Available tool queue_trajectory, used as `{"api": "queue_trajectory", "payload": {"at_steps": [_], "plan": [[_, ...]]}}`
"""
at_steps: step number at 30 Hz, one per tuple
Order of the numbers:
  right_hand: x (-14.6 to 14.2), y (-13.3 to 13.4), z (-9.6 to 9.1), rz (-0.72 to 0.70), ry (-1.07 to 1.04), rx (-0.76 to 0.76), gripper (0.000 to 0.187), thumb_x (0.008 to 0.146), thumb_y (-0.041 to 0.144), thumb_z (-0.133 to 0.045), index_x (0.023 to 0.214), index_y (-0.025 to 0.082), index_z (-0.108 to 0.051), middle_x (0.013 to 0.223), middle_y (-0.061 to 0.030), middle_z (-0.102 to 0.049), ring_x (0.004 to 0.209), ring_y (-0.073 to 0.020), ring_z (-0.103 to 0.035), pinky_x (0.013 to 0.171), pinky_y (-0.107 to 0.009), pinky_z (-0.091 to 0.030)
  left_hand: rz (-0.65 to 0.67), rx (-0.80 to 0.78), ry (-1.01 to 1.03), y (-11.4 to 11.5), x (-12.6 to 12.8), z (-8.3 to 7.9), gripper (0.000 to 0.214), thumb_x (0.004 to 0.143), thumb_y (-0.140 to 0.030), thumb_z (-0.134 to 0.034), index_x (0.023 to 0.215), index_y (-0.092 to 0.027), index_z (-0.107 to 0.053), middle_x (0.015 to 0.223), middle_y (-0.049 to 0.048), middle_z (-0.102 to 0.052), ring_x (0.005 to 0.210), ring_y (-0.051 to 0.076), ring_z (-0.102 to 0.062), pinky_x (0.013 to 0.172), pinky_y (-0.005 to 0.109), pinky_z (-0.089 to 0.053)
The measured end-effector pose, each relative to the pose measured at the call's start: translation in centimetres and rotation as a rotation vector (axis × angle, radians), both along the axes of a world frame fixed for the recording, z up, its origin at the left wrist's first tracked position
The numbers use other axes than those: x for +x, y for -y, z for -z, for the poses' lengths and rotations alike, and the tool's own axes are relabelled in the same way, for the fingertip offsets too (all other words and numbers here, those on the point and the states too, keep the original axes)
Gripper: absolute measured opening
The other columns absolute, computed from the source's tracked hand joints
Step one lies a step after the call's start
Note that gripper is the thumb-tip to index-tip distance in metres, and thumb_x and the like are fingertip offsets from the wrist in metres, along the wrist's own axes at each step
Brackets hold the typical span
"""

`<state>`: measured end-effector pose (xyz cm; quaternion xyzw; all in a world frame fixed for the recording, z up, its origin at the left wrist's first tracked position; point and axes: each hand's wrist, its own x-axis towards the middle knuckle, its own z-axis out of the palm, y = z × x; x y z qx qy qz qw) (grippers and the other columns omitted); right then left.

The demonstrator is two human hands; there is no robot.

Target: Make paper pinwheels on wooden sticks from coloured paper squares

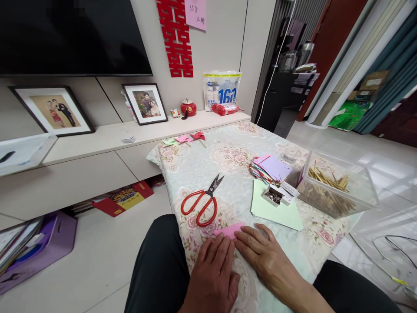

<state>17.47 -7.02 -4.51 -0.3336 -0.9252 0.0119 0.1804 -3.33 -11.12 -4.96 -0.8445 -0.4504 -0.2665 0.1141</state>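
A folded piece of pink paper (230,230) lies on the flowered tablecloth (233,154) close in front of me. On its near left edge rest the fingertips of my left hand (213,271), laid flat and side by side. My right hand (267,256) is stretched out with its fingers on the paper's right end. Neither hand is wrapped round anything. Scissors with red handles (206,202) lie just beyond the paper, blades apart. To the right is a stack of light green paper (275,213) bearing a small box of metal pins (273,196).
Coloured paper sheets (273,167) are piled behind the green stack. A clear plastic box (339,191) of thin sticks stands at the right edge. Paper pinwheels (184,138) lie at the far left corner, near a white cabinet (110,139) with framed photos (145,104).
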Motion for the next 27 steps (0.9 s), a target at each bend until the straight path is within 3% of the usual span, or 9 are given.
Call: {"api": "queue_trajectory", "payload": {"at_steps": [6, 14, 23, 27], "plan": [[0.2, 0.3, 0.1, 0.061, 0.038, 0.056, 0.036, 0.101, 0.019, -0.044, 0.133, 0.026, -0.058, 0.137, -0.0027, -0.065, 0.132, -0.0274, -0.049, 0.11, -0.052, -0.023, -0.042, 0.004, 0.118, 0.2, 0.5, 1.2, 0.04, 0.094, -0.037, -0.052, 0.125, -0.015, -0.065, 0.125, 0.0057, -0.072, 0.118, 0.024, -0.06, 0.11, 0.04, -0.027], [-0.1, 0.0, -0.2, 0.13, -0.028, 0.129, 0.035, 0.099, 0.012, -0.043, 0.127, 0.022, -0.063, 0.131, -0.0021, -0.069, 0.125, -0.0293, -0.053, 0.106, -0.05, -0.025, -0.093, -0.014, 0.143, 0.4, 0.8, 0.7, 0.038, 0.091, -0.04, -0.056, 0.121, -0.02, -0.068, 0.122, 0.005, -0.073, 0.116, 0.024, -0.059, 0.109, 0.041, -0.026], [-0.3, 0.0, -0.5, 0.158, -0.016, 0.054, 0.031, 0.099, 0.029, -0.054, 0.128, 0.024, -0.062, 0.135, -0.0015, -0.066, 0.131, -0.0309, -0.048, 0.107, -0.049, -0.026, -0.2, -0.052, 0.018, 1.0, 0.6, 0.5, 0.044, 0.087, -0.045, -0.059, 0.126, -0.025, -0.064, 0.134, 0.0078, -0.066, 0.124, 0.031, -0.054, 0.105, 0.048, -0.028], [-0.3, 0.1, -0.4, 0.175, -0.035, 0.046, 0.031, 0.1, 0.032, -0.053, 0.129, 0.025, -0.062, 0.135, -0.0017, -0.066, 0.13, -0.0307, -0.049, 0.106, -0.051, -0.027, -0.235, -0.026, 0.015, 1.2, 0.6, 0.6, 0.044, 0.088, -0.038, -0.056, 0.128, -0.02, -0.064, 0.134, 0.0078, -0.067, 0.122, 0.034, -0.054, 0.103, 0.051, -0.029]]}}
